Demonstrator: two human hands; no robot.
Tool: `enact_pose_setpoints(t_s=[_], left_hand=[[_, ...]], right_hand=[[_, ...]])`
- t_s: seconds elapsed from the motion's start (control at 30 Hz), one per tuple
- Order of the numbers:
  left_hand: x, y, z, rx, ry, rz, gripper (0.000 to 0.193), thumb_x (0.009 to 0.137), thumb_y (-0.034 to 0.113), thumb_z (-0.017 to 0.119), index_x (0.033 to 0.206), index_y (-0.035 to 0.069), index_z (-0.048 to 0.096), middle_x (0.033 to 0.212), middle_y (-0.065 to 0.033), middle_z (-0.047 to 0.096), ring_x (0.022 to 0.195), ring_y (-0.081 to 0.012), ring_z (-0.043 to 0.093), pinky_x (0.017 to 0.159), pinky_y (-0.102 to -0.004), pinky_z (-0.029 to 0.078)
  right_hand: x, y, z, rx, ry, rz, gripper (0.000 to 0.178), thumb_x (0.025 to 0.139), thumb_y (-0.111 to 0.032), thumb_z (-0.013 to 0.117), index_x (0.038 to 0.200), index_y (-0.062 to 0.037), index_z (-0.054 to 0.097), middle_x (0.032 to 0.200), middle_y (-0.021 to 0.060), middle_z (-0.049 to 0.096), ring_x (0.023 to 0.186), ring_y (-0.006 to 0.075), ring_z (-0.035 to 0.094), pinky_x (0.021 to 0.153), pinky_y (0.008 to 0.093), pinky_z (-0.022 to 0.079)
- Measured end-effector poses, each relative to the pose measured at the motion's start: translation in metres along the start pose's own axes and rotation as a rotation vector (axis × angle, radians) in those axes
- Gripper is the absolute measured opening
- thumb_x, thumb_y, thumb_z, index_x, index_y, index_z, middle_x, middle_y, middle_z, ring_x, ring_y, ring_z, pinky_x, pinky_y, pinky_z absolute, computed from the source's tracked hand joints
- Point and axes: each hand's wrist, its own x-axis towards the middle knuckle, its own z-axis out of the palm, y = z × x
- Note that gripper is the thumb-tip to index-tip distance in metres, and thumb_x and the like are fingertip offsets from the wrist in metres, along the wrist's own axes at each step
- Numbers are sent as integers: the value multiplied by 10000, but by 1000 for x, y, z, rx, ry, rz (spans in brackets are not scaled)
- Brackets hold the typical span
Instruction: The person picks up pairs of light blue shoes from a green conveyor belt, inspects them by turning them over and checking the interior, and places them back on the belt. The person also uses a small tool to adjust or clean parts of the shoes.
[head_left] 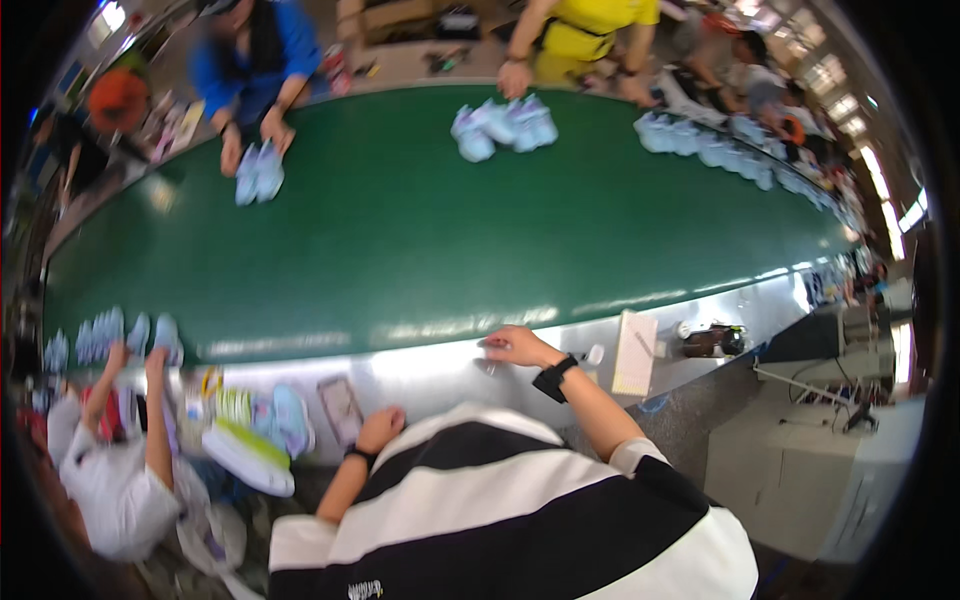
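Observation:
My right hand (515,347) reaches over the metal ledge (430,372) at the near side of the green conveyor belt (400,240). Its fingers are pinched together on something small that I cannot make out. Lower and to the left, my left hand (380,428) is curled closed by the ledge's near edge, with nothing visible in it. Just left of that hand lies a flat rectangular item (341,411) with a dark border. A paper pad (635,352) lies to the right of my right hand, with a small white object (595,355) between them.
Pale blue shoes stand on the belt: a pair (259,174) under a blue-sleeved person's hands, a group (503,127) by a person in yellow, and a row (705,148) at right. At left, another person handles shoes (167,340). A dark bottle (715,341) lies at right.

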Motion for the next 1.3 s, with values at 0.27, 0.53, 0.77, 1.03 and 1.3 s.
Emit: enact_pose_setpoints(t_s=[0.27,0.53,0.77,1.03,1.3], left_hand=[[-47,13,-19,58,521,-112,248,831,95,564,1068,36,604,961,-184,601,909,-390,578,798,-456,477],[-59,-54,-49,163,675,-195,535,777,-47,491,1300,66,492,1097,-234,536,1018,-430,521,890,-475,439],[-39,-72,-54,218,563,-294,645,720,-81,522,1341,88,477,1077,-227,543,1017,-434,531,889,-478,449],[-38,-73,-56,194,555,-301,626,725,-76,522,1327,87,474,1079,-230,543,1015,-441,528,879,-479,452],[-47,-82,-55,101,533,-257,608,737,-79,497,1322,76,442,1102,-252,538,1047,-447,513,911,-475,436]], right_hand=[[-84,24,97,-511,83,45,747,773,-348,713,1415,-147,389,1519,205,240,1395,368,256,1105,579,194],[-82,29,93,-523,-116,208,862,746,-393,722,1469,-170,310,1576,162,99,1438,373,141,1105,597,201],[-82,33,92,-499,-123,227,820,771,-383,700,1470,-195,316,1582,129,113,1444,349,147,1104,594,212],[-83,36,91,-444,-100,209,800,776,-386,695,1465,-201,333,1582,118,133,1445,333,160,1093,598,228],[-82,36,83,-429,-143,223,814,776,-417,702,1470,-214,328,1588,105,115,1449,325,160,1103,592,218]])
